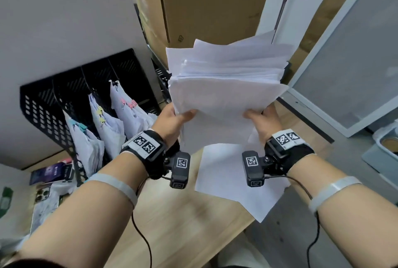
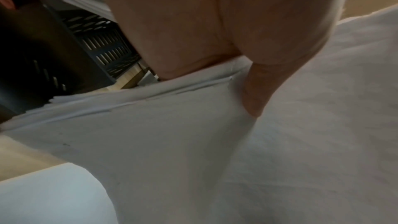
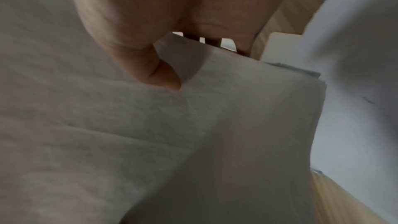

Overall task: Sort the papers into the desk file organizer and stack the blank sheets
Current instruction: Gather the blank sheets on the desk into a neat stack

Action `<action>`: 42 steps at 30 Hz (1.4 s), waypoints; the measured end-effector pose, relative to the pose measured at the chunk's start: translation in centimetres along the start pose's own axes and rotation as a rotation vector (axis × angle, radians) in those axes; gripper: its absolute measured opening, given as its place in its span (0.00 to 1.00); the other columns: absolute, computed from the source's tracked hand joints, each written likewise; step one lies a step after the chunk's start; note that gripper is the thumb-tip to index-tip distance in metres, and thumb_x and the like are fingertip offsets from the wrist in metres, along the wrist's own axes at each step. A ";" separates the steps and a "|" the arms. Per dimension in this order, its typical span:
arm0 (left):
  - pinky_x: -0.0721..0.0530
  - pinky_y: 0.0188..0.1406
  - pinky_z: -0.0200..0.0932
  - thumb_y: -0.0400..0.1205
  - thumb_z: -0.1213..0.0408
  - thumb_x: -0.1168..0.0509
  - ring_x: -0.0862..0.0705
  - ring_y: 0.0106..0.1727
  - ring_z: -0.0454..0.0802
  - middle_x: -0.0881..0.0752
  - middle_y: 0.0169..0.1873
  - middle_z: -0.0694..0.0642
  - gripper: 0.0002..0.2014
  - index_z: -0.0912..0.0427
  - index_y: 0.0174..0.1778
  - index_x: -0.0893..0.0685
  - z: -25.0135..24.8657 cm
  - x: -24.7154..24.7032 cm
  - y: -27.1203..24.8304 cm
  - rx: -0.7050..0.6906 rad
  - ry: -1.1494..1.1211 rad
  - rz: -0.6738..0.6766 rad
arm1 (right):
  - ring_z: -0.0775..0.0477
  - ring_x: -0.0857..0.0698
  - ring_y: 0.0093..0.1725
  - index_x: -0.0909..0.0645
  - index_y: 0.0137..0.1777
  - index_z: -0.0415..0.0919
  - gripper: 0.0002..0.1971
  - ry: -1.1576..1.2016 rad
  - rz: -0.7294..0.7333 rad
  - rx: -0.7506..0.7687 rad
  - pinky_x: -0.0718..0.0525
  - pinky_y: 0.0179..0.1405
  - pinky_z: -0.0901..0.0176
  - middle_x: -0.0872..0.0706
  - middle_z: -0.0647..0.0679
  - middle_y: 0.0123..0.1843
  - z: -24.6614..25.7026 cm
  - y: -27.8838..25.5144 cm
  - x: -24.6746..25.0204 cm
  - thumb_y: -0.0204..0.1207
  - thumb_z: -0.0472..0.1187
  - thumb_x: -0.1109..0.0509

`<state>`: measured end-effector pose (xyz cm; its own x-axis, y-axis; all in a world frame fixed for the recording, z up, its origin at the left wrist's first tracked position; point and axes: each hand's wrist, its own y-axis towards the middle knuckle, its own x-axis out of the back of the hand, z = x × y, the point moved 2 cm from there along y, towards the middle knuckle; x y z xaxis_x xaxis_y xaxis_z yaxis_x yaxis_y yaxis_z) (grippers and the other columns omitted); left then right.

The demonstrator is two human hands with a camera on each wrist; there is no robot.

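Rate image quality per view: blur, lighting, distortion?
Head: bright, wide-angle bending, motion smear on the black file organizer; paper stack readable. Left wrist: dim, soft; left hand fills the top. Right wrist: dimmest, smeared; right hand against paper.

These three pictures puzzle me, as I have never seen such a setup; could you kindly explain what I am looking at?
No machine here: a person works with bare hands, wearing small cameras. The large picture comes from a head camera looking down. The other two come from wrist cameras, so each shows a palm and thumb very close against paper.

The left hand and right hand together hold a thick stack of white sheets in the air, thumbs on top. Below it, loose blank sheets lie on the wooden desk. To the left stands a black file organizer, with clipped bundles of paper in its slots. Phones lie near it, and cardboard boxes stand behind.
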<state>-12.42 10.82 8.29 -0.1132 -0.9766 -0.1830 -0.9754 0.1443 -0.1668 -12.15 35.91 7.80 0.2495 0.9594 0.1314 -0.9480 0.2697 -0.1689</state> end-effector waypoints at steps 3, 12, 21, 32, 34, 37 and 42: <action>0.16 0.67 0.58 0.78 0.71 0.27 0.12 0.59 0.60 0.11 0.61 0.66 0.18 0.68 0.65 0.15 0.3 -0.5 -0.3 -0.034 0.045 0.014 | 0.49 0.13 0.55 0.24 0.63 0.53 0.27 0.044 -0.098 0.057 0.16 0.54 0.54 0.11 0.49 0.54 0.8 -1.0 0.9 0.62 0.35 0.28; 0.12 0.59 0.50 0.72 0.66 0.19 0.09 0.57 0.48 0.07 0.55 0.50 0.22 0.51 0.61 0.13 6.2 -2.6 -2.0 0.001 0.166 -0.021 | 0.57 0.17 0.37 0.17 0.59 0.35 0.15 -0.015 -0.131 -0.128 0.24 0.25 0.83 0.14 0.48 0.43 -4.0 -5.1 2.3 0.73 0.26 0.31; 0.13 0.61 0.55 0.67 0.61 0.15 0.10 0.59 0.51 0.08 0.56 0.50 0.26 0.48 0.61 0.14 7.1 -2.6 -0.8 0.028 0.191 -0.051 | 0.45 0.15 0.50 0.17 0.62 0.35 0.19 -0.023 -0.080 -0.178 0.20 0.40 0.64 0.11 0.43 0.50 -3.9 -4.4 2.5 0.71 0.24 0.32; 0.12 0.57 0.43 0.80 0.54 0.26 0.11 0.56 0.52 0.09 0.57 0.53 0.18 0.60 0.62 0.12 6.8 -3.2 2.3 0.035 0.433 -0.119 | 0.37 0.17 0.39 0.21 0.38 0.29 0.16 -0.486 0.044 -0.073 0.24 0.36 0.59 0.17 0.36 0.35 -2.5 -1.9 4.2 0.81 0.42 0.33; 0.12 0.57 0.47 0.78 0.50 0.25 0.09 0.54 0.50 0.08 0.55 0.53 0.22 0.59 0.63 0.12 5.8 -4.2 3.7 0.014 0.449 -0.112 | 0.31 0.16 0.40 0.20 0.45 0.22 0.19 -0.470 -0.026 -0.025 0.23 0.36 0.54 0.15 0.28 0.40 -2.2 -1.0 5.2 0.81 0.44 0.33; 0.11 0.50 0.45 0.79 0.52 0.25 0.10 0.50 0.46 0.09 0.50 0.50 0.18 0.57 0.60 0.13 5.6 -6.1 5.4 0.045 0.505 -0.013 | 0.35 0.18 0.37 0.20 0.47 0.21 0.20 -0.454 -0.120 -0.056 0.24 0.37 0.56 0.17 0.30 0.39 -2.9 -0.3 7.5 0.82 0.44 0.34; 0.12 0.59 0.51 0.78 0.58 0.24 0.10 0.54 0.54 0.09 0.53 0.55 0.13 0.57 0.57 0.15 11.3 -8.2 6.3 0.270 0.719 0.179 | 0.41 0.15 0.59 0.18 0.65 0.39 0.15 -0.347 -0.203 -0.329 0.19 0.65 0.50 0.16 0.49 0.59 -8.7 -0.7 12.0 0.81 0.43 0.34</action>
<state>-15.52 21.56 -2.17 -0.4486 -0.7850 0.4272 -0.8616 0.2530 -0.4400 -6.75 47.92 1.01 0.2886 0.8166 0.4998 -0.7614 0.5122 -0.3973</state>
